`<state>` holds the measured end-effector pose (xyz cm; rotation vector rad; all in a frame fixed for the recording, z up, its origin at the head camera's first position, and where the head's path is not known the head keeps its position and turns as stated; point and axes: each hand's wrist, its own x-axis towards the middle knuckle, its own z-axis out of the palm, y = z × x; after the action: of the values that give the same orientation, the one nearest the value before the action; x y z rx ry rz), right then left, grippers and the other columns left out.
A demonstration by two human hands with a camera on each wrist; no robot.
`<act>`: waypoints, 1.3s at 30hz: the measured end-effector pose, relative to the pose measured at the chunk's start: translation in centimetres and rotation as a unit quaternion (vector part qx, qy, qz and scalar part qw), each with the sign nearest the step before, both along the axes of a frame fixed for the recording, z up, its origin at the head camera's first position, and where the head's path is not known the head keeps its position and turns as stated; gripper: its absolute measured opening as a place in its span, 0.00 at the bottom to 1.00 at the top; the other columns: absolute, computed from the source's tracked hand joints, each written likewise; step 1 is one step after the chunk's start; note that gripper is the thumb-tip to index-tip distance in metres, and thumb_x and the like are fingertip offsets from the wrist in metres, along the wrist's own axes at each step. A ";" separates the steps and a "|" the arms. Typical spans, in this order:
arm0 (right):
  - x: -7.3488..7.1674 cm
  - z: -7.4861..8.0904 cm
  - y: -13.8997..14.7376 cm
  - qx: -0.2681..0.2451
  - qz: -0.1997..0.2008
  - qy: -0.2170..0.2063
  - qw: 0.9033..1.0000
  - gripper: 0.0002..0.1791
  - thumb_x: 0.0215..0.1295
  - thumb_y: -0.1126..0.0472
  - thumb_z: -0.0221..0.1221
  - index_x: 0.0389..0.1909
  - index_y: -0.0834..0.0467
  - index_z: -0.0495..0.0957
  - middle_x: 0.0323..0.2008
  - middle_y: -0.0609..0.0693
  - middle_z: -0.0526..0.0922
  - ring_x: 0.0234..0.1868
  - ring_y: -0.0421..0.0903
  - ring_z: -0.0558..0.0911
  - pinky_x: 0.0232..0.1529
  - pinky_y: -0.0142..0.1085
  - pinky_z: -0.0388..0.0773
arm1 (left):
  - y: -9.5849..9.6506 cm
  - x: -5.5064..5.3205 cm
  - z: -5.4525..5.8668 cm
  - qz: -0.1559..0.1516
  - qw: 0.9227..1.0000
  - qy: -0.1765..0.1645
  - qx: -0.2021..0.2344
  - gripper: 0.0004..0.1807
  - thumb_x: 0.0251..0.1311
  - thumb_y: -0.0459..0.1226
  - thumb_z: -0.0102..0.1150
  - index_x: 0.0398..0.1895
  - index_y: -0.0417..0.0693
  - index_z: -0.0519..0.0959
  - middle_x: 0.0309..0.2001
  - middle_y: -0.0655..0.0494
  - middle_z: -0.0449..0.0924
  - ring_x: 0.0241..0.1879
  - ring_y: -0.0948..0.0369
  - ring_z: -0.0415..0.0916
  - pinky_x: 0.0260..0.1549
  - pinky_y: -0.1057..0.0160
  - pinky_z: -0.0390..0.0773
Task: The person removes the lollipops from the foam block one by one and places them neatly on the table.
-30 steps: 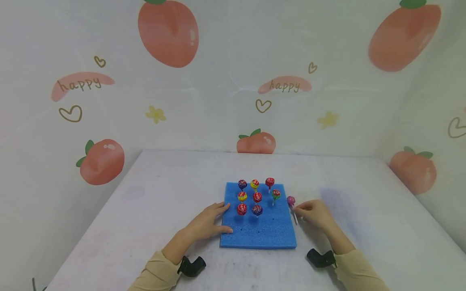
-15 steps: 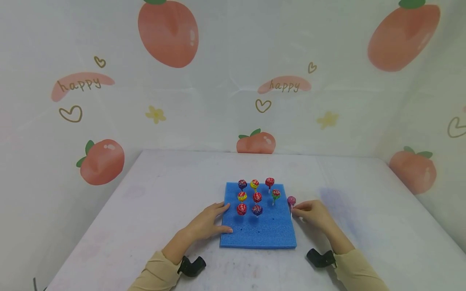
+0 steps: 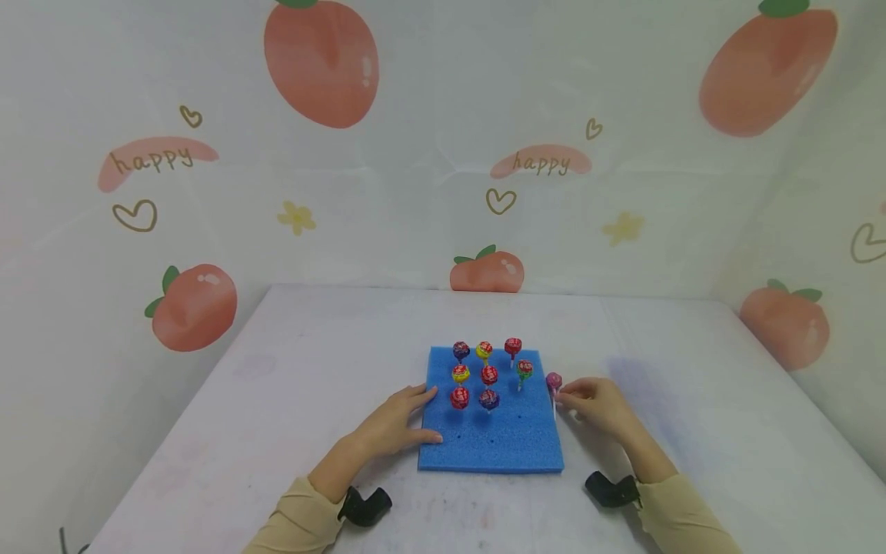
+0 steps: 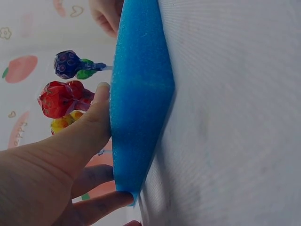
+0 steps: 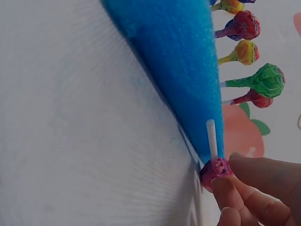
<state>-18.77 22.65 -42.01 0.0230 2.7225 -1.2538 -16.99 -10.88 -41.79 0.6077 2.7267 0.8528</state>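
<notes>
A blue foam board (image 3: 512,450) lies on the table with several wrapped lollipops standing in it on their sticks, among them a red one (image 3: 460,398) and a green-and-red one (image 3: 525,369). My left hand (image 3: 394,423) rests against the board's left edge, thumb (image 4: 101,106) over the top face and fingertips at its far side. Just off the right edge, my right hand (image 3: 598,404) pinches a pink lollipop (image 5: 215,173) between thumb and fingers close to its candy head. Its white stick (image 5: 212,139) points toward me alongside the board.
Small holes (image 3: 492,442) show in the near part of the board. The white table (image 3: 311,338) reaches back to a cloth backdrop (image 3: 415,192) printed with peaches. Black wrist devices (image 3: 365,508) sit at both cuffs.
The pink lollipop's stick has swung from slanting rightward to nearly in line with the board's right edge, and its head shifted slightly right. The left hand and the board stay put.
</notes>
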 end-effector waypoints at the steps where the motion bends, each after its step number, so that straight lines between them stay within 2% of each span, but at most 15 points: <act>1: 0.0 0.0 0.0 0.000 -0.001 0.001 1.000 0.16 0.60 0.56 0.61 0.40 0.66 0.81 0.31 0.54 0.84 0.29 0.42 0.78 0.28 0.32 0.77 | 0.0 0.0 0.0 0.000 1.000 0.000 0.000 0.43 0.51 0.49 0.66 0.67 0.40 0.62 0.68 0.38 0.61 0.68 0.41 0.57 0.64 0.41 0.62; 10: 0.0 0.7 -0.3 0.023 0.014 0.053 0.998 0.14 0.60 0.57 0.61 0.40 0.65 0.82 0.37 0.58 0.85 0.36 0.46 0.80 0.32 0.32 0.75 | 0.0 -0.2 0.1 0.003 1.000 -0.006 -0.002 0.43 0.51 0.50 0.65 0.68 0.42 0.62 0.68 0.39 0.60 0.69 0.42 0.56 0.64 0.42 0.62; 16: -0.1 1.3 -1.1 0.033 0.016 0.048 0.998 0.15 0.60 0.56 0.61 0.42 0.62 0.82 0.40 0.57 0.84 0.36 0.45 0.79 0.32 0.30 0.76 | 0.1 0.0 0.3 0.001 1.000 -0.013 0.006 0.44 0.51 0.51 0.65 0.68 0.41 0.61 0.69 0.39 0.59 0.69 0.41 0.54 0.65 0.41 0.59; 24: -0.7 1.7 -2.6 0.018 0.049 0.075 0.996 0.16 0.59 0.57 0.62 0.43 0.64 0.81 0.35 0.57 0.84 0.33 0.44 0.78 0.30 0.29 0.76 | 0.0 0.2 0.5 -0.004 1.000 -0.003 0.004 0.44 0.51 0.53 0.64 0.68 0.40 0.62 0.68 0.38 0.60 0.68 0.39 0.55 0.64 0.40 0.60; 27: -0.9 1.6 -3.1 0.005 0.052 0.076 0.996 0.16 0.59 0.58 0.63 0.44 0.65 0.80 0.33 0.56 0.84 0.33 0.44 0.78 0.30 0.29 0.76 | 0.1 0.1 0.5 0.001 1.000 -0.014 0.010 0.44 0.51 0.50 0.65 0.68 0.40 0.61 0.69 0.38 0.59 0.69 0.40 0.54 0.65 0.40 0.59; 39: -1.0 1.6 -4.8 0.009 0.064 0.088 0.994 0.13 0.57 0.61 0.63 0.38 0.67 0.81 0.30 0.56 0.83 0.28 0.42 0.75 0.26 0.27 0.73 | 0.0 0.1 0.2 -0.001 1.000 -0.010 -0.003 0.43 0.51 0.49 0.65 0.68 0.41 0.61 0.69 0.39 0.60 0.69 0.40 0.55 0.64 0.41 0.61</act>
<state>-19.79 17.88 -40.45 -0.2700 2.8292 -1.2507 -16.92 -10.87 -41.60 0.5964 2.7091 0.8452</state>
